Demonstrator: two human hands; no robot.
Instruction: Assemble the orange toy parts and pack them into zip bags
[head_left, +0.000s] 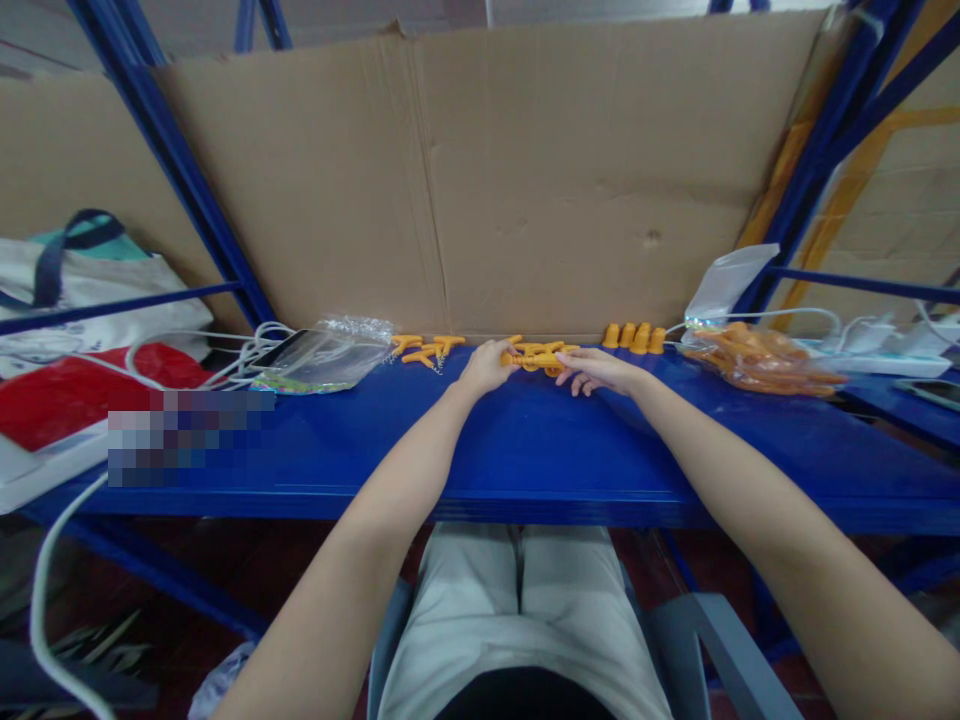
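Over the back of the blue table, my left hand (487, 368) is closed on the left end of an orange plastic piece (536, 360). At the piece's right end, my right hand (604, 371) pinches it between thumb and forefinger, its other fingers loosely curled. More orange plastic parts (551, 348) lie just behind the held piece, and it partly covers them. Left of my hands are several orange T-shaped handles (448, 344) with thin metal ends. Several orange cup-shaped pieces (639, 338) stand in a group to the right.
A clear bag of orange parts (757, 360) lies at the right, near a white power strip (885, 362). Clear plastic packaging (322, 360), white cables (251, 352) and a red item (90, 390) are at the left. A cardboard sheet (540, 190) rises behind the blue table (525, 450).
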